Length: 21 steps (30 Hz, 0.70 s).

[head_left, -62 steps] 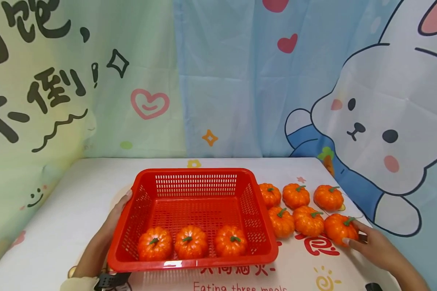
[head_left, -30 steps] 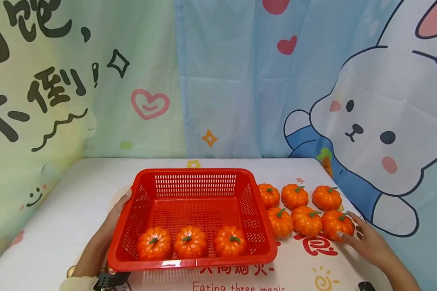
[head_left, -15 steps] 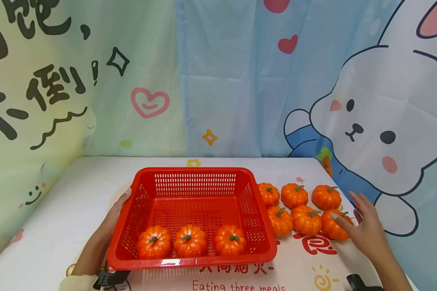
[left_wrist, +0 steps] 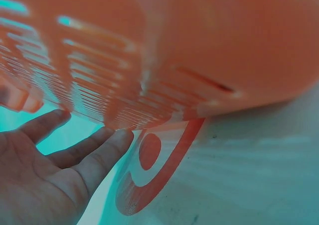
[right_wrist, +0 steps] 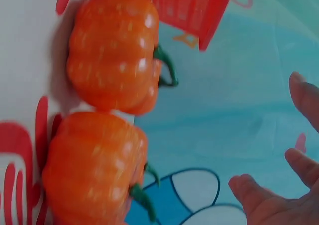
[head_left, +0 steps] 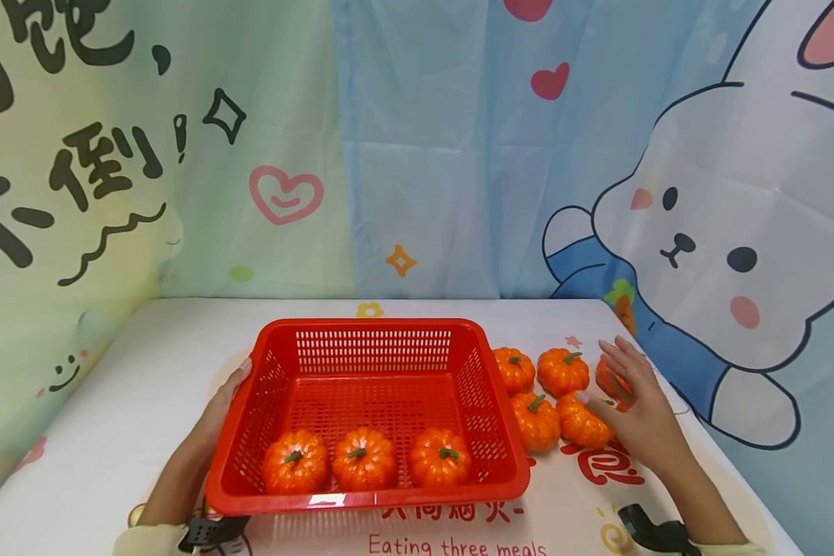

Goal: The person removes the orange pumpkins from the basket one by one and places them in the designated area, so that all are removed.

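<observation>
A red slotted plastic basket (head_left: 368, 503) stands mid-table, with three small orange pumpkins in a row along its near side, among them a middle pumpkin (head_left: 364, 460). My left hand (head_left: 211, 417) touches the basket's left side from outside. In the left wrist view its fingers (left_wrist: 102, 158) stretch out straight, tips right at the slotted wall. Over the pumpkins right of the basket hovers my right hand (head_left: 635, 413), fingers spread and nothing in its grasp. It covers part of the back right pumpkin (head_left: 606, 381) and hides the front right one. Two pumpkins (right_wrist: 112, 51) fill the right wrist view's left side.
Other pumpkins near the basket's right wall include a back one (head_left: 514, 371) and a front one (head_left: 535, 423). A white printed cloth (head_left: 111, 417) covers the table. Behind it hangs a cartoon curtain (head_left: 417, 154), which also borders the table's sides.
My right hand was at the front right pumpkin, then lifted off it and moved left over the neighbouring pumpkins. That pumpkin had shifted slightly left. My left hand stays at the basket.
</observation>
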{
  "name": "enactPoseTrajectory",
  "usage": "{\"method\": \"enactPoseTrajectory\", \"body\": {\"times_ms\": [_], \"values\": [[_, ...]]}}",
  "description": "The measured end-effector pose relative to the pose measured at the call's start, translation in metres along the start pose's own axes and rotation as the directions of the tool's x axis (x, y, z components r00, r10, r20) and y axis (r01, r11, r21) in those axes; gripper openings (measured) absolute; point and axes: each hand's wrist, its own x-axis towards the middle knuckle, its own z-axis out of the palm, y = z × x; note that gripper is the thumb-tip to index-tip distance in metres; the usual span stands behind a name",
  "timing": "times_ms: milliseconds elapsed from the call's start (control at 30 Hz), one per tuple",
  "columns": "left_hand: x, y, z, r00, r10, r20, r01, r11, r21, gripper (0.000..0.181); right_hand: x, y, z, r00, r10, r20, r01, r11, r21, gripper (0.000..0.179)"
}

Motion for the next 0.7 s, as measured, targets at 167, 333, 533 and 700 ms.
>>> {"method": "enactPoseTrajectory", "body": {"times_ms": [167,333,533,700], "values": [[0.0,0.0,-0.001,1.0,0.003,0.006,-0.003,1.0,0.008,0.06,0.003,-0.013,0.01,0.993,-0.043,0.111,0.035,0.996,0.078,0.07],[0.0,0.0,-0.001,1.0,0.0,0.002,0.0,1.0,0.006,0.061,0.006,-0.025,0.016,0.956,-0.013,0.293,-0.031,0.989,0.146,0.056],[0.0,0.0,0.0,1.0,-0.007,0.0,0.007,1.0,0.009,0.061,0.01,-0.04,0.023,0.932,-0.024,0.361,-0.032,0.988,0.148,0.053],[0.0,0.001,0.0,1.0,-0.002,-0.002,0.002,1.0,0.015,0.062,0.015,-0.052,0.027,0.917,-0.044,0.395,-0.02,0.988,0.155,0.052]]}}
